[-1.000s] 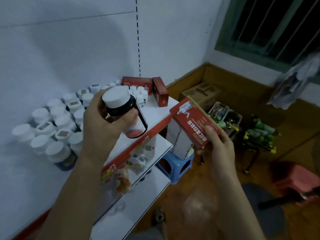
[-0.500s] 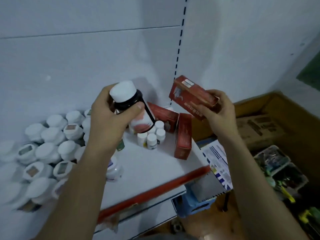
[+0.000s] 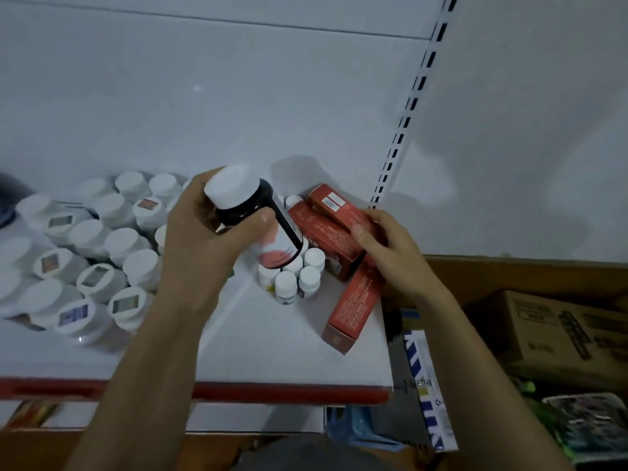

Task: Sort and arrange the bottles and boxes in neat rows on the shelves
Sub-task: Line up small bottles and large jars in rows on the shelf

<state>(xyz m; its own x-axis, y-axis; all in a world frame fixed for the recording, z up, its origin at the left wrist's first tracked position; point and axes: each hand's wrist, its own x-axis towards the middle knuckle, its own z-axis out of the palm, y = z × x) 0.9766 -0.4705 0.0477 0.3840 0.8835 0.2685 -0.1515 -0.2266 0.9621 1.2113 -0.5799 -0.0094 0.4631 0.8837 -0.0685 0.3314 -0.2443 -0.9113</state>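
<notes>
Over shelf [image 3: 272, 334], bottle [image 3: 249, 207] in left grip [image 3: 200, 232], box [image 3: 339, 208] in right grip [image 3: 390, 248]

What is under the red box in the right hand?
A second red box lying on the shelf. The right hand and the held box cover part of it; whether the boxes touch is unclear.

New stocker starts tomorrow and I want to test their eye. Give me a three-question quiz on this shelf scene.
1. True or false: the left hand holds a dark bottle with a white cap.
2. What does the right hand grip?
A. a red box
B. a small white bottle
C. a cardboard carton
3. Fill in: the front edge strip of the shelf is coloured ____.

Key: 1 true; 2 A; 3 red.
</notes>
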